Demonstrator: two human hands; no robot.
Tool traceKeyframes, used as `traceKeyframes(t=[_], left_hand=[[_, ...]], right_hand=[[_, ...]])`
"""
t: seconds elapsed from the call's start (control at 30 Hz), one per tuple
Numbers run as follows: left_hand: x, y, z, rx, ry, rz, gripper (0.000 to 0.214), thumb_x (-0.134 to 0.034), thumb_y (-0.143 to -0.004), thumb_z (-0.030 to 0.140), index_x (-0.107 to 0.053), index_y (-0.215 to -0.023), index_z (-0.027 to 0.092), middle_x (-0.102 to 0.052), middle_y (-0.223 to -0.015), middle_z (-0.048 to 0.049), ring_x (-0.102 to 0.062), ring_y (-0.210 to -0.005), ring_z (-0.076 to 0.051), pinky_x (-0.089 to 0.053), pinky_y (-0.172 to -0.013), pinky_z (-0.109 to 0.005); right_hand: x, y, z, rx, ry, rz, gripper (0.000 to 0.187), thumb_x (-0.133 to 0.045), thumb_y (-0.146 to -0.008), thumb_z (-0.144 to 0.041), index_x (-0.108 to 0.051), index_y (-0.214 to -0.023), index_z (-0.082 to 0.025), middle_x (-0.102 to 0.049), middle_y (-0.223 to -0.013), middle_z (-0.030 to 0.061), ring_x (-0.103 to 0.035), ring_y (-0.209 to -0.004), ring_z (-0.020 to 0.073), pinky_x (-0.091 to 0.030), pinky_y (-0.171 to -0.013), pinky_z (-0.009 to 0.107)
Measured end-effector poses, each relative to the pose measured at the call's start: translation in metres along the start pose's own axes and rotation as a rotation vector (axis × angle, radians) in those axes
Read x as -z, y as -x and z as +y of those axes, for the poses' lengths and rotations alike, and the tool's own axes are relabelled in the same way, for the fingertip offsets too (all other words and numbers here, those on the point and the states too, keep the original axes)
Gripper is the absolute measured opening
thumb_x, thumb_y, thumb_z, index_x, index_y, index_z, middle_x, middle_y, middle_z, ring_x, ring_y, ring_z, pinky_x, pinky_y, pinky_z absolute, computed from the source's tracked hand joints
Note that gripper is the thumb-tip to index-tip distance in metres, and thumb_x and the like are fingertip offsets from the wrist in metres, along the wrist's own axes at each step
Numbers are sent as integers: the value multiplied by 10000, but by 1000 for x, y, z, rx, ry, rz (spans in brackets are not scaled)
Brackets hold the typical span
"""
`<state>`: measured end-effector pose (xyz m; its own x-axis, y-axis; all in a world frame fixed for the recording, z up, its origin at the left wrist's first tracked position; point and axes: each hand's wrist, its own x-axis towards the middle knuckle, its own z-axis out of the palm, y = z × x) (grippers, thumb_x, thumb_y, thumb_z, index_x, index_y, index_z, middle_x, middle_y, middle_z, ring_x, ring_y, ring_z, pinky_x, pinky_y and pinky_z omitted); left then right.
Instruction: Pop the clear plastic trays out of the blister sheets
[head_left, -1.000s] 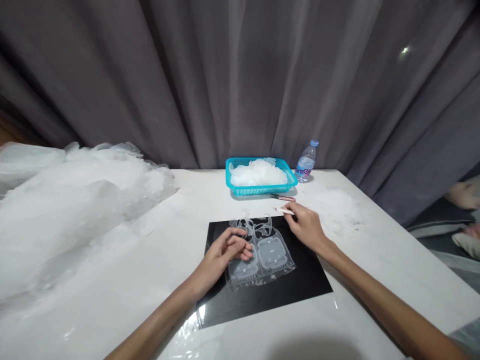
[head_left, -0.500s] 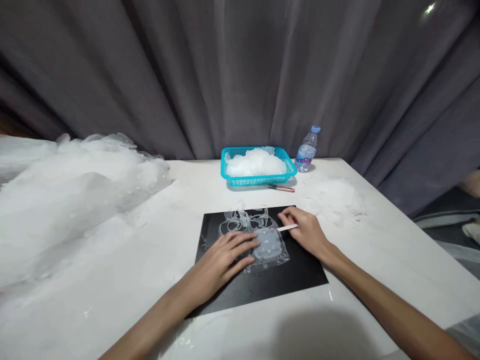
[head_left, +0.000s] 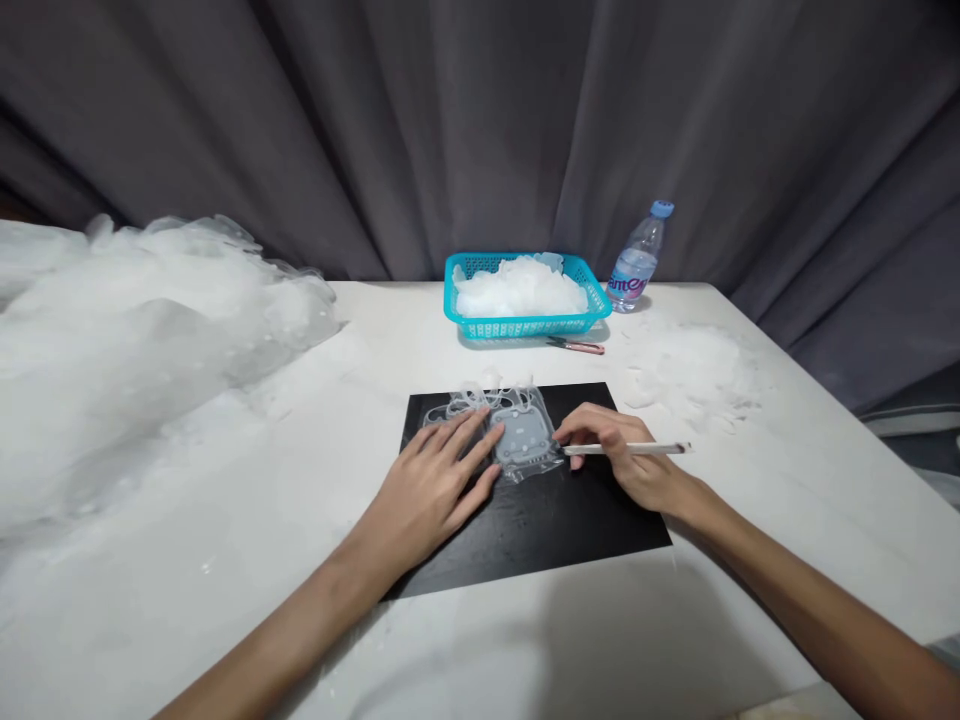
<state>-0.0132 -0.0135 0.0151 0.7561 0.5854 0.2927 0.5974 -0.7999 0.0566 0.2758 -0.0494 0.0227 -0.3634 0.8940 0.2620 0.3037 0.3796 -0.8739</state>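
Note:
A translucent plastic piece [head_left: 520, 436] with a rounded-square panel and small pale marks lies on a black mat [head_left: 517, 540]. Thin, curly clear strips [head_left: 480, 398] fan out at its far left side. Spread flat, my left hand [head_left: 439, 475] rests over the left part of the plastic, fingertips at the panel's left edge. My right hand [head_left: 619, 450] grips a slim white pen-like tool [head_left: 645, 449], its tip at the panel's right edge; I cannot make out the tip's kind.
A turquoise basket [head_left: 525, 328] heaped with whitish translucent pieces [head_left: 521, 287] stands at the back. Beside it are a water bottle [head_left: 637, 262] and pink-handled snips [head_left: 576, 345]. A large whitish pile [head_left: 150, 330] covers the table's left; a smaller heap [head_left: 694, 370] lies right.
My right hand has moved nearer along the panel's right edge, and the tool now lies back across the hand. The left hand stays on the plastic. The view has tilted slightly downward.

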Motion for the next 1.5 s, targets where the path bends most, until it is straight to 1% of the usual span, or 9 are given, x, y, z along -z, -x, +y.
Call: traceKeyframes(t=[0.07, 0.13, 0.2, 0.27, 0.4, 0.6, 0.97, 1.27, 1.5], left_hand=[[2, -1, 3, -74, 100, -25, 426, -490, -1096, 366, -617, -1464, 191, -587, -1550, -127, -575, -1391, -305, -418, -1177, -463], [4, -2, 5, -139, 208, -64, 405, -521, -1083, 392, -650, -1427, 222, -614, -1524, -105, -578, -1388, -306, -409, -1195, -461], [3, -3, 7, -142, 288, -91, 417, -548, -1070, 423, -642, -1442, 260, -615, -1526, -89, -573, -1396, -319, -410, -1197, -476], [2, -2, 8, -112, 340, -118, 463, -558, -1064, 447, -588, -1502, 300, -594, -1551, -77, -561, -1411, -324, -412, -1195, -485], [1, -2, 9, -64, 367, -153, 565, -563, -1057, 487, -482, -1587, 310, -582, -1562, -78, -548, -1423, -327, -411, -1193, -483], [3, -1, 8, -71, 398, -193, 543, -562, -1051, 513, -551, -1543, 285, -524, -1612, -90, -491, -1474, -344, -402, -1207, -501], [3, -4, 1, 12, 552, -246, 548, -659, -991, 540, -576, -1512, 391, -472, -1655, -26, -504, -1466, -343, -380, -1234, -513], [1, -4, 0, 21, 615, -234, 547, -685, -976, 531, -578, -1501, 418, -474, -1655, -2, -483, -1482, -341, -357, -1245, -515], [1, -5, 1, 23, 601, -247, 549, -673, -981, 539, -583, -1503, 396, -462, -1663, -9, -472, -1492, -345, -350, -1249, -528]], right_hand=[[-1, -3, -2, -25, 41, -21, 437, -418, -1107, -514, -708, -1004, -204, -655, -939, 39, -669, -811, 154, -522, -795, 311], [-1, -7, -4, -44, 103, -19, 258, -582, -1066, -387, -718, -941, -207, -680, -920, 27, -676, -850, 156, -513, -805, 294], [0, -10, -5, -64, 124, -10, 134, -677, -1010, -320, -735, -952, -213, -706, -953, 26, -682, -877, 159, -520, -801, 282], [1, -11, -4, -85, 104, -19, 92, -705, -985, -299, -750, -981, -218, -725, -1008, 34, -692, -901, 163, -541, -804, 275], [1, -10, -1, -126, 35, -33, 103, -713, -974, -301, -758, -1016, -218, -749, -1022, 41, -718, -930, 172, -583, -847, 282], [1, -11, -4, -82, 10, -46, 103, -727, -969, -303, -762, -983, -207, -740, -1052, 56, -717, -983, 181, -596, -882, 297], [0, -15, -2, 47, 138, -194, 148, -663, -1022, -309, -772, -1078, -225, -790, -1072, 52, -740, -1024, 208, -580, -956, 350], [-1, -15, 1, 50, 167, -186, 183, -646, -1031, -346, -780, -1089, -236, -790, -1074, 61, -741, -1027, 219, -595, -953, 373], [-2, -14, 1, 109, 204, -197, 183, -618, -1047, -315, -765, -1131, -245, -789, -1087, 56, -732, -1041, 218, -595, -966, 388]])
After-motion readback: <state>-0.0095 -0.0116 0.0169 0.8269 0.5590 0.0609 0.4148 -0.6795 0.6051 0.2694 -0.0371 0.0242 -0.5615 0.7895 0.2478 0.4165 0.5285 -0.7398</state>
